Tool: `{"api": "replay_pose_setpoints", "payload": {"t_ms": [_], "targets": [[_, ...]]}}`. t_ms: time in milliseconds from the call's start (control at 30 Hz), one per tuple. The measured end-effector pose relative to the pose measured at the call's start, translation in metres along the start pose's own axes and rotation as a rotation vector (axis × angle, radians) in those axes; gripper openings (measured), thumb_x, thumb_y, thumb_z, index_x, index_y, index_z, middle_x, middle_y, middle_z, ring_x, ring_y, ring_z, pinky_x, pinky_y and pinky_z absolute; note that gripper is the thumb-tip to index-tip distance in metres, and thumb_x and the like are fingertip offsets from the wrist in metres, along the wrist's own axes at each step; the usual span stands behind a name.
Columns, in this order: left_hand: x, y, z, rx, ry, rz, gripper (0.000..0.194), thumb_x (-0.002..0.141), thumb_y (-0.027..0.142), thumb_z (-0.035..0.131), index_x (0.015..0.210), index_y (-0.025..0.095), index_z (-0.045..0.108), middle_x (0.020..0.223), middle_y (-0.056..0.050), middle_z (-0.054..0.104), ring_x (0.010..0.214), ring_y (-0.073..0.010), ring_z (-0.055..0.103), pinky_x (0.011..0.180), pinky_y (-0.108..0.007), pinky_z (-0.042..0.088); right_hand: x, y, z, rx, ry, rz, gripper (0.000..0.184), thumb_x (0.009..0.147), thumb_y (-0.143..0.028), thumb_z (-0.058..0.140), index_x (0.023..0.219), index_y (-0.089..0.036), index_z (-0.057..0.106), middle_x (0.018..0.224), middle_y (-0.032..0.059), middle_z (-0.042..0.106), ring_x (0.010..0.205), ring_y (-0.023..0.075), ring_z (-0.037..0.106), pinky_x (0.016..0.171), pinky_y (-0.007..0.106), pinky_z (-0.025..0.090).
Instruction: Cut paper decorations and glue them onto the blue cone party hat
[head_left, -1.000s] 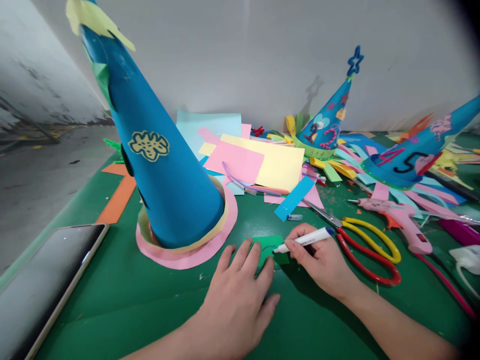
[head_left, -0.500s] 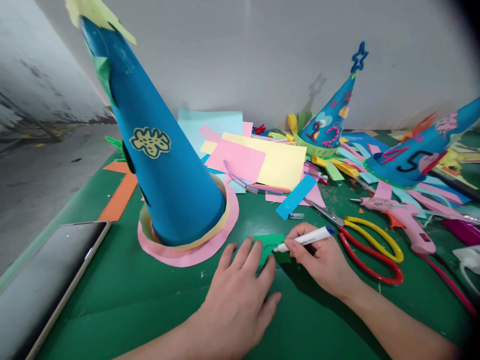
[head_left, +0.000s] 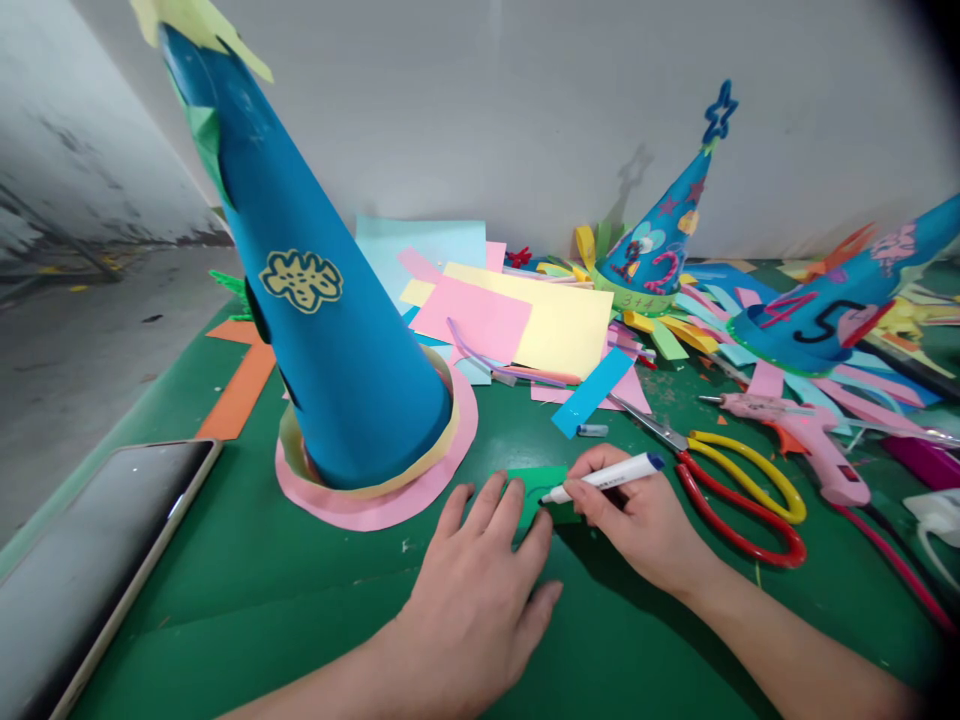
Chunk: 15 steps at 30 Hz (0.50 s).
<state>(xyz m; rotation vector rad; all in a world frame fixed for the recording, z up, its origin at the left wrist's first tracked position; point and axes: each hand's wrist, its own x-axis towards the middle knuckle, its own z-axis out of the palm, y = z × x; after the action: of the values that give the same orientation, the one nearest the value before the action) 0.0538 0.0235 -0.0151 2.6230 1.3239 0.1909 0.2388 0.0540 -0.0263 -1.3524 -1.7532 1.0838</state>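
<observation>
A small piece of green paper (head_left: 551, 480) lies on the table in front of me, with a thin dark curved line drawn on it. Fingers spread, my left hand (head_left: 480, 580) rests flat and presses the paper's left side. My right hand (head_left: 637, 520) grips a white marker (head_left: 607, 476) with a dark blue end, its tip down at the paper near my left index finger. The marker's cap (head_left: 592, 431) lies just beyond. To the left stands a tall blue paper cone hat (head_left: 352, 360) with a pink and yellow brim and a yellow cut-out shape on its side.
Scissors (head_left: 739, 490) with red and yellow handles lie right of my hand, near a pink glue gun (head_left: 802, 430). A phone (head_left: 112, 560) is at the left edge. Coloured paper sheets (head_left: 562, 320) and two decorated cone hats, one upright (head_left: 660, 240) and one leaning (head_left: 832, 310), sit behind.
The marker tip and my right hand have shifted slightly left along the paper. My left hand stays in place.
</observation>
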Motion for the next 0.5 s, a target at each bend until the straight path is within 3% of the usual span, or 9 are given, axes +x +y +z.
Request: {"api": "replay_pose_setpoints", "payload": {"t_ms": [500], "targets": [[-0.0006, -0.0030, 0.0037, 0.002, 0.054, 0.011, 0.039, 0.084, 0.041, 0.035, 0.116, 0.023, 0.049, 0.125, -0.014, 0.047, 0.117, -0.0343, 0.038, 0.089, -0.054, 0.033, 0.0018, 0.0001, 0.0010, 0.032, -0.016, 0.009, 0.018, 0.081, -0.037, 0.049, 0.078, -0.020, 0.051, 0.059, -0.0032, 0.050, 0.051, 0.0118, 0.045, 0.047, 0.023, 0.036]]}}
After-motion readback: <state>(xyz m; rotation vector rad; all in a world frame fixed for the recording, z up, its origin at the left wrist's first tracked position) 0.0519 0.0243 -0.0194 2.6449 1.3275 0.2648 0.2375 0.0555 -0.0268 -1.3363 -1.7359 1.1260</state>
